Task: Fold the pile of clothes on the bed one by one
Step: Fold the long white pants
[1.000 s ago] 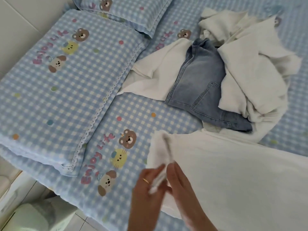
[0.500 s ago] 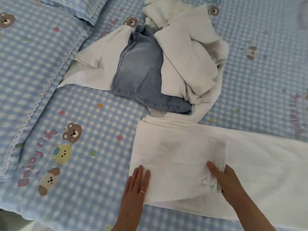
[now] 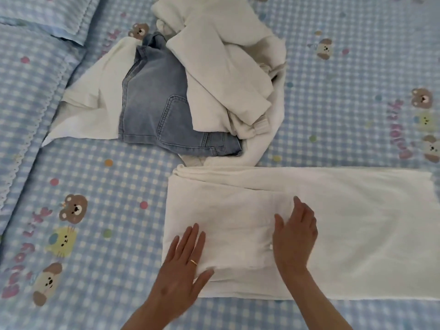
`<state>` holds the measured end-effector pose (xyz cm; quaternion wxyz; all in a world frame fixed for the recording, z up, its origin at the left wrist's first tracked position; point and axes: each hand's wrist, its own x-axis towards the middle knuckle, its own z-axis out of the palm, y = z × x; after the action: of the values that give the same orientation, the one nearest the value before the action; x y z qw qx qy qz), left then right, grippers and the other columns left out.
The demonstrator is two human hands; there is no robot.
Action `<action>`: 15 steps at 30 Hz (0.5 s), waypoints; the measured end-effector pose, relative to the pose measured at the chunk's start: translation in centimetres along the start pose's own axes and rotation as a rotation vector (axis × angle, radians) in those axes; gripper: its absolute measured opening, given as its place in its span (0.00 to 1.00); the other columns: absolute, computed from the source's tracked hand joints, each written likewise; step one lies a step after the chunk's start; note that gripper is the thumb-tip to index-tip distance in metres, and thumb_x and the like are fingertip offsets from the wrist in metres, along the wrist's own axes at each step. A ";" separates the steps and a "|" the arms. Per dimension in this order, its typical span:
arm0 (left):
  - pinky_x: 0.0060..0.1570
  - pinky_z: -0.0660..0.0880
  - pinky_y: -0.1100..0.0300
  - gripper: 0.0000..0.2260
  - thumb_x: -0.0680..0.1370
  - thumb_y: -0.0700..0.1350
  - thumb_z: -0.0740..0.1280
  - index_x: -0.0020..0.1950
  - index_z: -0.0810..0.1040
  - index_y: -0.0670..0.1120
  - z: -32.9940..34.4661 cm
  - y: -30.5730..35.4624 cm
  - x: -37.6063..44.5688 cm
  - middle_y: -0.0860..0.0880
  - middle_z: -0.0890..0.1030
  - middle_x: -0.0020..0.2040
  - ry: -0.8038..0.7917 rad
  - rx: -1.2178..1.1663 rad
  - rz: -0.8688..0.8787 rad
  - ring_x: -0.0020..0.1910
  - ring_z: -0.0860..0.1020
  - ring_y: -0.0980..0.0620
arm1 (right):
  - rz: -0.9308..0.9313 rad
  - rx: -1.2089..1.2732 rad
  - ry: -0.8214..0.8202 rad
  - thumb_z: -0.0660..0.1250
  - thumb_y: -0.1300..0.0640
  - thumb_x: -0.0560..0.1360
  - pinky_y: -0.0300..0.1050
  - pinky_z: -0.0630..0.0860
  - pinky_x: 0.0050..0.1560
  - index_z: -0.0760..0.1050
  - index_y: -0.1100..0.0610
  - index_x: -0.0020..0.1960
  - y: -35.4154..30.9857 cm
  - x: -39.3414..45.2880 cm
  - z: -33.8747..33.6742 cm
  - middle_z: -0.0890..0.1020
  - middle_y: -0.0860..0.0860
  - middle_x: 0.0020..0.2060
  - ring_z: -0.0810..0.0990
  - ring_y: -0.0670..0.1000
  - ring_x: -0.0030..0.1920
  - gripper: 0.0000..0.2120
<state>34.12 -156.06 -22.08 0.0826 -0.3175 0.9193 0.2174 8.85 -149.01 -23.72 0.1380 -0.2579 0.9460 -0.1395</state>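
Note:
A long white garment [image 3: 357,234] lies flat across the bed in front of me, its left end doubled over into a thicker panel. My left hand [image 3: 183,265], with a ring on it, presses flat on the near left corner of that panel. My right hand [image 3: 295,234] lies flat with straight fingers on the panel's right edge. Behind it sits the pile of clothes: blue denim shorts [image 3: 154,103], a white cloth [image 3: 95,103] under them on the left, and crumpled cream garments [image 3: 226,63] on the right.
The blue checked bedsheet [image 3: 95,186] with bear and cat prints covers the bed. A matching pillow [image 3: 23,79] with a lace edge lies at the left, and another pillow [image 3: 47,10] sits at the far left corner.
Both hands held the garment's end up together, then laid it down folded over. The right hand has gone from pinching the fold's edge to lying flat; my view moved right.

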 end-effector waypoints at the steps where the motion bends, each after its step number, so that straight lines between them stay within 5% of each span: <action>1: 0.73 0.49 0.50 0.32 0.80 0.61 0.51 0.77 0.52 0.43 -0.2 0.4 1.6 0.43 0.51 0.78 0.009 -0.007 0.028 0.77 0.50 0.46 | -0.176 -0.091 0.043 0.62 0.52 0.78 0.59 0.63 0.67 0.63 0.58 0.73 -0.6 -0.6 0.3 0.68 0.59 0.69 0.67 0.61 0.69 0.25; 5: 0.73 0.46 0.47 0.29 0.81 0.60 0.48 0.78 0.52 0.45 0.7 0.2 7.6 0.43 0.50 0.78 0.056 0.091 -0.024 0.77 0.48 0.45 | -0.394 -0.233 -0.171 0.49 0.44 0.79 0.68 0.57 0.69 0.55 0.55 0.76 0.2 -1.5 4.1 0.56 0.57 0.76 0.57 0.60 0.75 0.29; 15: 0.73 0.48 0.46 0.27 0.80 0.52 0.50 0.77 0.54 0.41 4.4 -0.3 9.9 0.40 0.52 0.77 0.043 0.041 -0.146 0.76 0.49 0.43 | -0.435 -0.188 -0.221 0.50 0.43 0.79 0.63 0.48 0.72 0.50 0.55 0.78 2.1 -0.4 6.1 0.51 0.53 0.77 0.50 0.54 0.77 0.31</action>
<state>26.59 -159.66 -28.97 0.0849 -0.3866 0.8995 0.1851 10.25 -148.23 -29.96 0.1828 -0.4806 0.8563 -0.0485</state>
